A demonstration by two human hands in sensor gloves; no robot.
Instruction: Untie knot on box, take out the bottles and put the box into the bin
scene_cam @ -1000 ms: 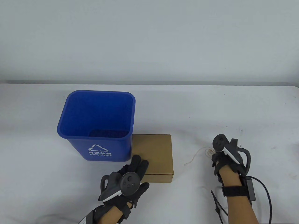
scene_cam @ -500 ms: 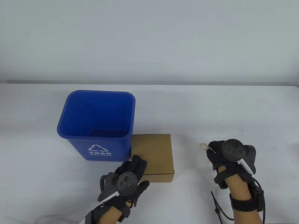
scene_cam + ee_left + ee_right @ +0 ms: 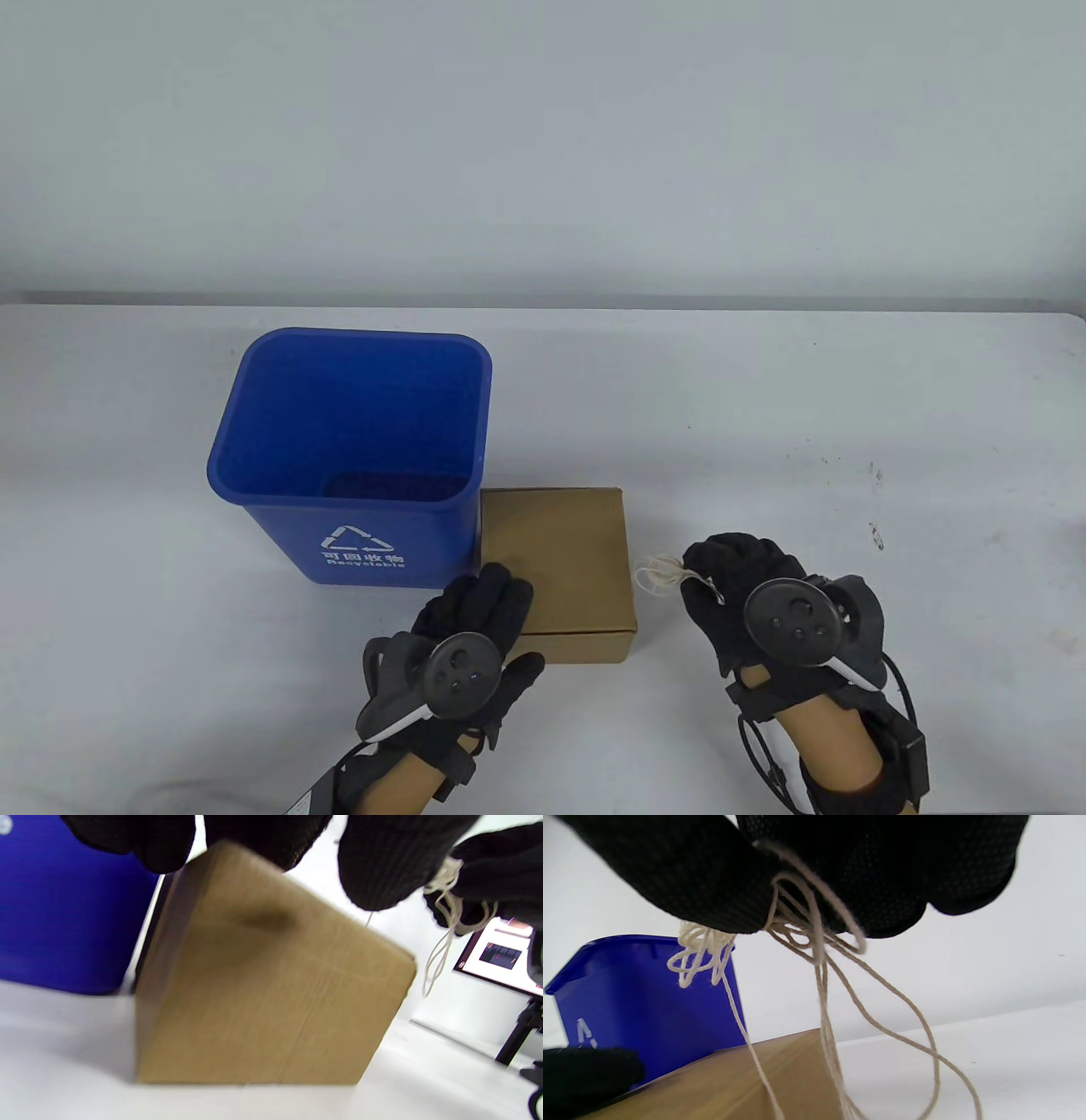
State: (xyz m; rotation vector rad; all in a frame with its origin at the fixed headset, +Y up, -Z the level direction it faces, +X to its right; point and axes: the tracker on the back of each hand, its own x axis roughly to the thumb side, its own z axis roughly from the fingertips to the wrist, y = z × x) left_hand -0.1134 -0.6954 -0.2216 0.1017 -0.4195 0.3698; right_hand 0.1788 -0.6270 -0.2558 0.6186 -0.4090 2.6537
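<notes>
the left hand [image 3: 475,632] lies with straight fingers flat on the near left corner of the closed cardboard box [image 3: 556,560] — the box sits on the table [image 3: 764,399] against the blue recycling bin [image 3: 352,450]. just right of the box, the right hand [image 3: 738,586] pinches a bundle of loose cream string [image 3: 662,573] in curled fingers.

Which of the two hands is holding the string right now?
The right hand: its fingers pinch the bunched string just right of the box. The left hand only rests on the box's top.
</notes>
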